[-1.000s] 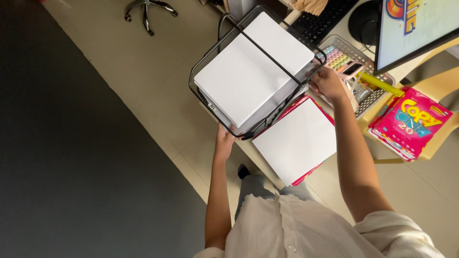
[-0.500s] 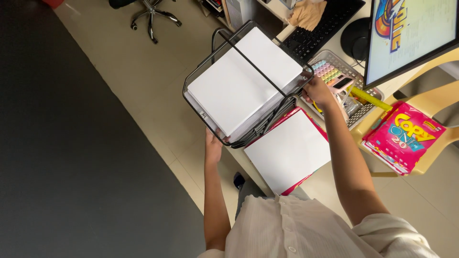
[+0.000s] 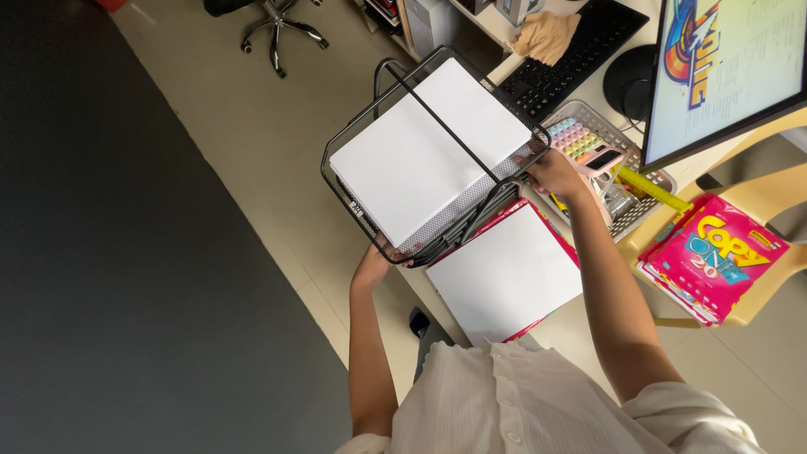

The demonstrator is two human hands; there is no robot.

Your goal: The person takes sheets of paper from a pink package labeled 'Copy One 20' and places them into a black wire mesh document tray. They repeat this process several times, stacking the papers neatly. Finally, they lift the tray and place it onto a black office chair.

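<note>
Since a second ago we have swung the black wire tray [image 3: 353, 195] of white paper [image 3: 429, 147] leftward, off the red folder [image 3: 513, 273] on the desk [image 3: 580, 324]. Our left hand [image 3: 376, 265] grips its near edge from below, our right hand [image 3: 555, 172] clasps its far corner.

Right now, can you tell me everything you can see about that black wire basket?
The black wire basket is a mesh tray with see-through metal sides and a thin black bar crossing over its top. It looks like metal. A thick stack of white paper fills it. It is tilted and lifted above the desk edge. The left hand holds its near end from below, and the right hand grips its far side. Another open paper ream lies just beneath it.
</note>
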